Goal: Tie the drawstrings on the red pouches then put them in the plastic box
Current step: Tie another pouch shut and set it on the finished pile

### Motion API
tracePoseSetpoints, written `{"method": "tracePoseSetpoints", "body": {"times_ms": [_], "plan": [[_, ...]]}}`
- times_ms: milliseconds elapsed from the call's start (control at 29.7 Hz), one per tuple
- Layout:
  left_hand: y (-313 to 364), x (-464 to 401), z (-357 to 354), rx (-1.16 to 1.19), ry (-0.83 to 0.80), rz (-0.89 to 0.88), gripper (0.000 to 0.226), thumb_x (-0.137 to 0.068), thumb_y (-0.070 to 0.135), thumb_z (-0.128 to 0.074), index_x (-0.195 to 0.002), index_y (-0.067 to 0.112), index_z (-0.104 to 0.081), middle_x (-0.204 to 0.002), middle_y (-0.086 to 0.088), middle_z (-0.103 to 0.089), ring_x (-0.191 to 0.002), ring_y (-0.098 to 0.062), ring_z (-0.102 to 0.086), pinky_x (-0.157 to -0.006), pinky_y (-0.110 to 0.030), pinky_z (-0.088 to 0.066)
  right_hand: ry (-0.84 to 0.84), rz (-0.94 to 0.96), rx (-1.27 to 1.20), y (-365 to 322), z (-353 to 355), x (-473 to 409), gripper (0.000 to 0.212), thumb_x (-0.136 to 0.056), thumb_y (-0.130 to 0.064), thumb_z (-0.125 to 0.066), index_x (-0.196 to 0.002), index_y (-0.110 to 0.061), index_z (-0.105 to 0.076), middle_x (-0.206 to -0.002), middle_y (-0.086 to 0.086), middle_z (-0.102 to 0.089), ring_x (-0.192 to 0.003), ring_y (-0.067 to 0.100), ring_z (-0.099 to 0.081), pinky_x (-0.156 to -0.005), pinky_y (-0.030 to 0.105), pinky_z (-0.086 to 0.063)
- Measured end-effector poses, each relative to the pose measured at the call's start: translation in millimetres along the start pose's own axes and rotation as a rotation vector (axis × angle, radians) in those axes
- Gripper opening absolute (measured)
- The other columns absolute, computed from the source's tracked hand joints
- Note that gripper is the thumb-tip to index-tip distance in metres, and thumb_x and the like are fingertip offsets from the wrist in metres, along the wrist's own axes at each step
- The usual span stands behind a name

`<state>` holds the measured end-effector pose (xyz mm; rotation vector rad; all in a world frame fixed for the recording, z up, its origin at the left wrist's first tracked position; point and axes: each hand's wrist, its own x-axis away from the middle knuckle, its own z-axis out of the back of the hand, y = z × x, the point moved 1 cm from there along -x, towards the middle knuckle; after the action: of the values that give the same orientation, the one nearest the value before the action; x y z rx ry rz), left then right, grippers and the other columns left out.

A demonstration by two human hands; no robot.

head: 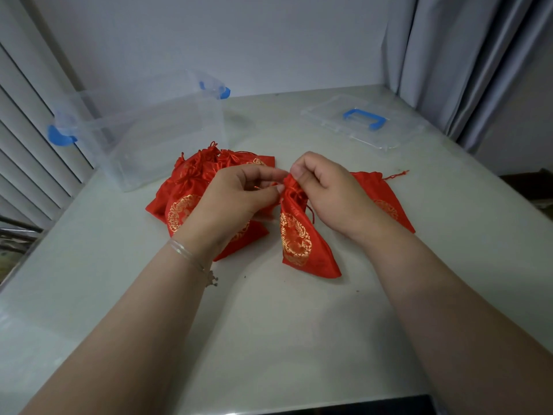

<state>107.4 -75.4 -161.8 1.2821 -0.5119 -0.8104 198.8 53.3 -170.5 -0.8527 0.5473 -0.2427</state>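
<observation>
A red pouch [302,244] with a gold round pattern hangs from both my hands above the table's middle, its bottom touching the tabletop. My right hand [329,187] grips its gathered neck from above. My left hand [239,193] pinches the red drawstring at that neck. A pile of several red pouches [191,187] lies behind my left hand. One more red pouch [380,193] lies flat behind my right hand, its string trailing right. The clear plastic box [143,139] with blue latches stands open at the back left, and I see nothing inside it.
The box's clear lid [363,122] with a blue handle lies at the back right of the pale table [269,324]. Grey curtains [463,55] hang at the right, white slats at the left. A dark edge runs along the table's near side.
</observation>
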Motion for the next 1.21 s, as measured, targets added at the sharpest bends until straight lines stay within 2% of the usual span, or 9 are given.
{"method": "tracePoseSetpoints", "body": {"times_ms": [101, 202, 269, 403, 538, 639, 773, 1009, 1210], "plan": [[-2.2, -0.9, 2.5, -0.046, -0.013, 0.016, 0.015, -0.087, 0.003, -0.064, -0.089, 0.014, -0.074, -0.091, -0.024, -0.069, -0.081, -0.034, -0.066, -0.082, -0.041, -0.058, 0.026, 0.138, 0.079, -4.2, -1.9, 3.5, 0.017, -0.098, -0.023, -0.046, -0.082, -0.021, -0.051, -0.068, -0.010, -0.051, -0.063, 0.003, -0.047, -0.060, 0.020, -0.037], [-2.6, -1.2, 2.4, -0.138, 0.041, -0.048, 0.014, -0.086, 0.000, -0.063, -0.086, 0.011, -0.071, -0.076, -0.014, -0.068, -0.063, -0.013, -0.060, -0.065, -0.021, -0.053, 0.034, 0.154, 0.092, -4.3, -3.6, 2.6, 0.016, -0.097, -0.022, -0.048, -0.082, -0.021, -0.052, -0.067, -0.011, -0.050, -0.063, 0.003, -0.047, -0.061, 0.019, -0.037], [0.8, 0.6, -0.5, -0.197, 0.098, -0.143, 0.013, -0.085, -0.002, -0.062, -0.087, 0.009, -0.070, -0.071, -0.011, -0.064, -0.057, -0.007, -0.056, -0.056, -0.015, -0.048, 0.056, 0.049, 0.026, -1.7, -3.0, -0.2, 0.022, -0.096, -0.024, -0.051, -0.075, -0.018, -0.053, -0.062, -0.008, -0.048, -0.059, 0.003, -0.045, -0.062, 0.023, -0.040], [0.0, 2.3, -5.8, -0.274, 0.131, -0.311, 0.012, -0.084, 0.004, -0.067, -0.089, 0.014, -0.072, -0.079, -0.006, -0.069, -0.067, -0.021, -0.065, -0.066, -0.036, -0.056, 0.000, -0.352, -0.446, 0.5, 3.1, -3.1, 0.033, -0.092, -0.026, -0.057, -0.069, -0.003, -0.060, -0.058, 0.002, -0.058, -0.060, 0.012, -0.059, -0.068, 0.033, -0.053], [-3.6, 1.1, -6.2, -0.352, 0.161, -0.387, 0.016, -0.082, 0.008, -0.070, -0.087, 0.023, -0.073, -0.081, 0.001, -0.071, -0.075, -0.020, -0.064, -0.072, -0.040, -0.053, -0.228, -0.465, -0.708, 3.6, 9.8, -0.5, 0.015, -0.091, -0.007, -0.055, -0.082, -0.011, -0.066, -0.066, 0.001, -0.067, -0.063, 0.010, -0.064, -0.070, 0.030, -0.056], [-3.4, 1.2, -5.9, -0.426, 0.186, -0.441, 0.015, -0.080, 0.009, -0.070, -0.086, 0.023, -0.073, -0.080, 0.006, -0.069, -0.074, -0.012, -0.061, -0.071, -0.028, -0.051, -0.312, -0.467, -0.663, 6.6, 14.1, 0.0, 0.019, -0.086, 0.001, -0.057, -0.088, -0.012, -0.070, -0.074, 0.003, -0.072, -0.068, 0.012, -0.068, -0.071, 0.028, -0.058], [-5.0, -0.6, -6.5, -0.586, 0.205, -0.535, 0.012, -0.078, 0.021, -0.066, -0.086, 0.022, -0.075, -0.076, 0.011, -0.061, -0.074, -0.005, -0.051, -0.070, -0.023, -0.043, -0.282, -0.399, -0.551, 7.9, 19.2, -0.8, 0.020, -0.084, 0.002, -0.061, -0.086, -0.014, -0.072, -0.077, 0.002, -0.073, -0.072, 0.012, -0.068, -0.073, 0.028, -0.058], [-11.1, -3.3, -7.2, -0.773, 0.218, -0.631, 0.011, -0.079, 0.020, -0.066, -0.085, 0.018, -0.075, -0.085, 0.006, -0.067, -0.083, -0.018, -0.054, -0.067, -0.037, -0.047, -0.249, -0.323, -0.351, 10.3, 20.6, -1.7, 0.016, -0.084, 0.003, -0.063, -0.084, -0.012, -0.070, -0.072, 0.002, -0.071, -0.063, 0.007, -0.067, -0.062, 0.022, -0.056], [-11.6, -3.8, -5.6, -0.845, 0.253, -0.683, 0.016, -0.083, 0.027, -0.063, -0.089, 0.021, -0.076, -0.085, 0.008, -0.071, -0.081, -0.017, -0.058, -0.063, -0.036, -0.049, -0.216, -0.272, -0.298, 9.3, 19.6, -2.7, 0.017, -0.085, 0.005, -0.061, -0.086, -0.011, -0.069, -0.076, 0.006, -0.068, -0.062, 0.004, -0.065, -0.060, 0.018, -0.053]]}}
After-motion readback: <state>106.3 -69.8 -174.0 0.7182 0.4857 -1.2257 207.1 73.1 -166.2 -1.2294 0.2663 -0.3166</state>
